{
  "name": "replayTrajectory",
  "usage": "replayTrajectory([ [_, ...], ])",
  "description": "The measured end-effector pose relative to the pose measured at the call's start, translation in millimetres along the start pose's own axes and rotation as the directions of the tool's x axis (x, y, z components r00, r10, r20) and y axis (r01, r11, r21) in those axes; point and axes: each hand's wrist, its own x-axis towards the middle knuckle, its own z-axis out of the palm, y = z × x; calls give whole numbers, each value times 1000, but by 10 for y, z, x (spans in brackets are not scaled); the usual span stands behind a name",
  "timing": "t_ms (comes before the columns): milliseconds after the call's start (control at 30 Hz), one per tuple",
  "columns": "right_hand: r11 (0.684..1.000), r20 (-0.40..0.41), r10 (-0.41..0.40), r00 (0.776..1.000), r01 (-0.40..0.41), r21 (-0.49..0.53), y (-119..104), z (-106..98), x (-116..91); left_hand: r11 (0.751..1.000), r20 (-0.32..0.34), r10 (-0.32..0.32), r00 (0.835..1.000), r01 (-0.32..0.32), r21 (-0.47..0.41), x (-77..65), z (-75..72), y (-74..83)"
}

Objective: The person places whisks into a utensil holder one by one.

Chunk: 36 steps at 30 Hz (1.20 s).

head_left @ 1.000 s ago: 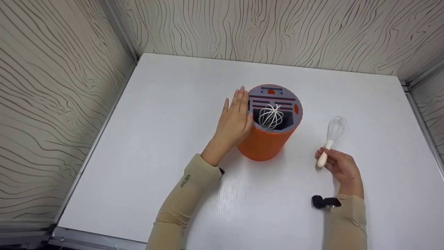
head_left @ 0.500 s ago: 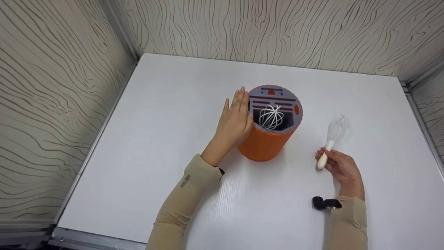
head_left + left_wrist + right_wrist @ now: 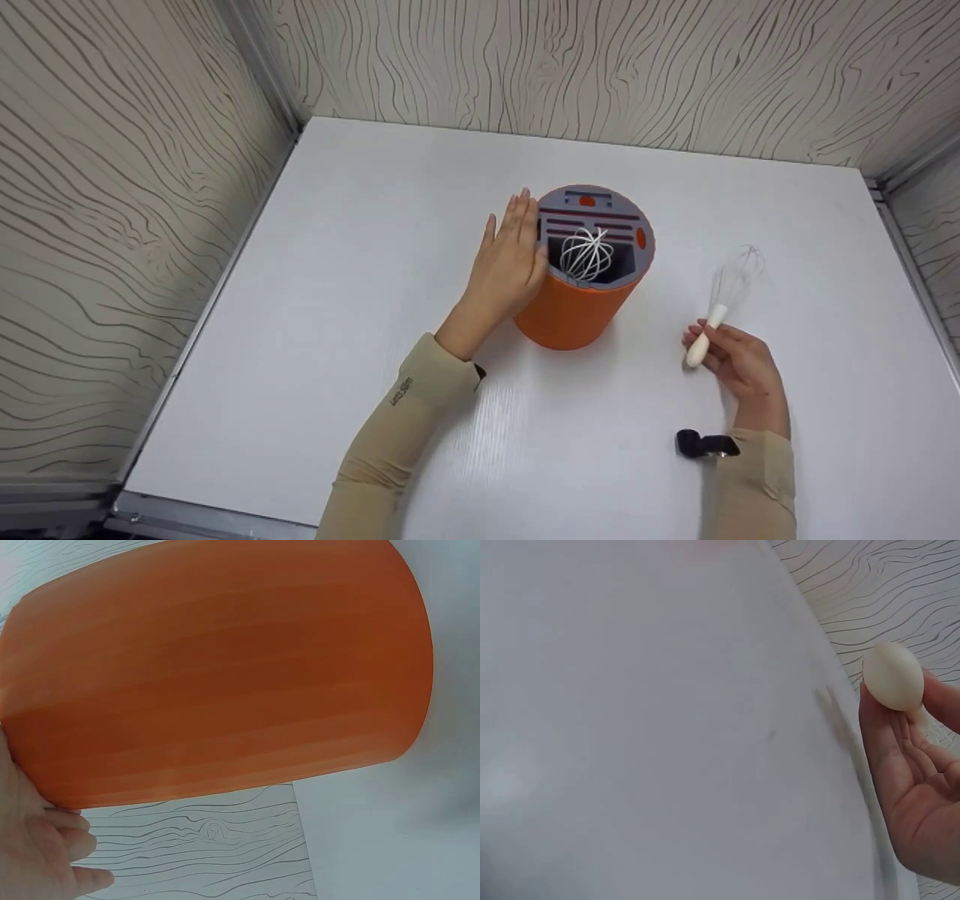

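Observation:
In the head view an orange cylindrical utensil holder with a grey slotted top stands near the table's middle. My left hand lies along its left side, fingers straight and touching the rim. A white wire whisk rises out of the holder's large front compartment, its handle hidden inside. To the right, my right hand pinches a second whisk by its cream handle, wire end pointing up and away. The right wrist view shows the rounded handle end between thumb and fingers. The orange wall fills most of the left wrist view.
A white table carries the holder. Wood-grain patterned panels rise behind it and on both sides. A black wrist camera sticks out from the right sleeve.
The whisk in my right hand has tilted further to the right at its wire end, with its handle staying nearly in place. The left hand and the holder look almost unmoved.

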Motion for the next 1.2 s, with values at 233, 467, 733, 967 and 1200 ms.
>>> replayTrajectory([
  [233, 999, 22, -36, 999, 36, -27, -6, 53, -35, 1000, -4, 8, 1000, -8, -2, -10, -3, -1],
  [467, 990, 39, -93, 995, 97, -105, -18, 114, -81, 1000, -12, 16, 1000, -16, 6, -5, 1, -1],
  [733, 972, 51, -151, 987, 158, -171, -39, 196, -122, 1000, -14, 8, 1000, -8, 11, -1, 5, 0],
  [967, 957, 65, -223, 973, 231, -177, -55, 292, -166, 1000, -5, 3, 1000, -3, 7, 0, 2, 4],
  [1200, 920, 97, -315, 944, 329, -213, -101, 415, -232, 1000, -6, 10, 1000, -10, 10, -5, 8, 3],
])
